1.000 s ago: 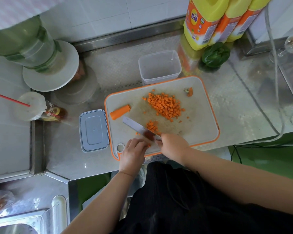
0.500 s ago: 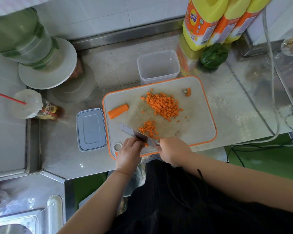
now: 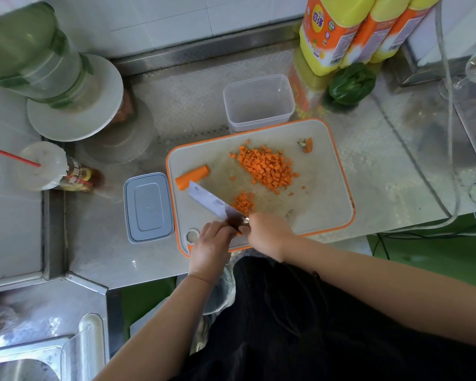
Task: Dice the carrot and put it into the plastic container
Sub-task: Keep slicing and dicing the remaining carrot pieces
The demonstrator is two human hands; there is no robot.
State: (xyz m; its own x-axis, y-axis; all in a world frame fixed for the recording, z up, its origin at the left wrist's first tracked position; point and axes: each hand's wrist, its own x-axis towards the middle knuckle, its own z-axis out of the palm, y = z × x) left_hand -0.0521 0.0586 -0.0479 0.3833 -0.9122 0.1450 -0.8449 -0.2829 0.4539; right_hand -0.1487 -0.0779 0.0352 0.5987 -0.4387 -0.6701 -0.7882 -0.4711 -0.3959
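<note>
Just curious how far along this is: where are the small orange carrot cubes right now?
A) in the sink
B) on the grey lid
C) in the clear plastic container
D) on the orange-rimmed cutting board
D: the small orange carrot cubes lie piled on the orange-rimmed cutting board, and the clear plastic container behind it holds none.

cutting board (image 3: 322,171): pale grey w/ orange rim
carrot dice (image 3: 267,167): bright orange
carrot piece (image 3: 192,176): orange
container (image 3: 259,104): clear, colourless
lid (image 3: 148,207): grey-blue
bottles (image 3: 327,31): yellow w/ orange labels
pepper (image 3: 351,83): dark green
worktop (image 3: 176,105): silver steel, fine dimpled pattern
</note>
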